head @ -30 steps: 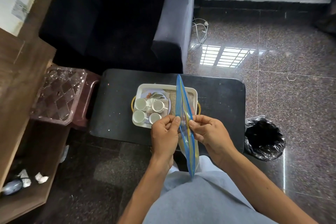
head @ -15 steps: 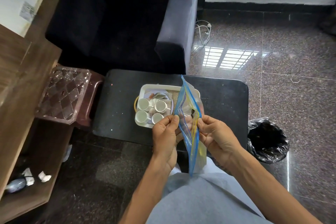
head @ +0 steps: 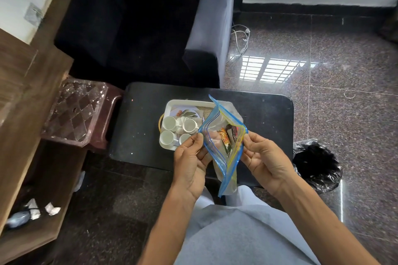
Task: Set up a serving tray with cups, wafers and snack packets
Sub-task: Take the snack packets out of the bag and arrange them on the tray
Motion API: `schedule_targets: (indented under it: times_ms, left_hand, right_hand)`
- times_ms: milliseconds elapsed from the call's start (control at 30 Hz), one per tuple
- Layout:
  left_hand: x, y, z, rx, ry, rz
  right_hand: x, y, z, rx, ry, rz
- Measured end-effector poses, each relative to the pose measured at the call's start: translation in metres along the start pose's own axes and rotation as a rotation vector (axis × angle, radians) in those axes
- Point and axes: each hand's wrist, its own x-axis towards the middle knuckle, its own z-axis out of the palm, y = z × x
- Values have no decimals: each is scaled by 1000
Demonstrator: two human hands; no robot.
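Note:
I hold a clear zip bag with a blue and yellow seal, its mouth pulled wide apart. My left hand pinches the left lip and my right hand pinches the right lip. Inside the bag lie snack packets, orange, green and dark brown. Behind the bag a white serving tray sits on the black low table, holding several small white cups and a flowered plate. The bag hides the tray's right half.
A black bin bag stands on the floor right of the table. A dark stool under a clear plastic sheet is at the left, beside a wooden shelf unit. A dark sofa is behind the table.
The bag was shut and edge-on a second ago. My hands have drawn its lips apart, and the mouth now gapes with the packets showing inside.

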Motion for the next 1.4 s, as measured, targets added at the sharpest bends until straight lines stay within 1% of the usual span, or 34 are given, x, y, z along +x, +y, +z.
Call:
schedule_targets:
  times_ms: [100, 233, 367, 433, 500, 567, 667, 733, 800, 867, 967, 1033, 1200, 1400]
  left_hand:
    - [4, 5, -6, -39, 24, -4]
    - [8, 11, -14, -62, 38, 3]
    - [11, 25, -25, -138, 84, -4]
    - [11, 31, -29, -128, 87, 1]
    - [9, 33, -29, -105, 67, 2]
    - [6, 32, -27, -78, 49, -5]
    - [-2, 27, -21, 60, 31, -13]
    - [-9, 22, -13, 178, 46, -25]
    - [-14, 16, -3, 245, 14, -53]
    - [-17, 12, 4, 250, 4, -77]
    - [-15, 7, 4, 265, 63, -60]
    - [-13, 5, 5, 215, 39, -64]
    - [-17, 11, 8, 94, 2, -61]
    - [-20, 22, 3, -47, -43, -77]
  right_hand:
    - [-3, -8, -5, 14, -10, -18]
    - [-6, -18, -12, 71, 28, -27]
    - [-5, -34, -25, 136, 67, -38]
    - [-6, -42, -28, 139, 70, -50]
    - [-8, -44, -24, 106, 19, -48]
    - [-12, -41, -15, 48, -74, -40]
    - [-16, -33, 2, -45, -171, -24]
    - [-16, -28, 12, -108, -175, -18]
    - [-15, -23, 18, -172, -168, -29]
    - [-16, -21, 19, -197, -177, -38]
    - [-20, -20, 16, -221, -209, -34]
    - [-23, -20, 13, -215, -213, -27]
    - [-29, -23, 0, -114, -119, -27]
    - [-27, -20, -17, -103, 162, -67]
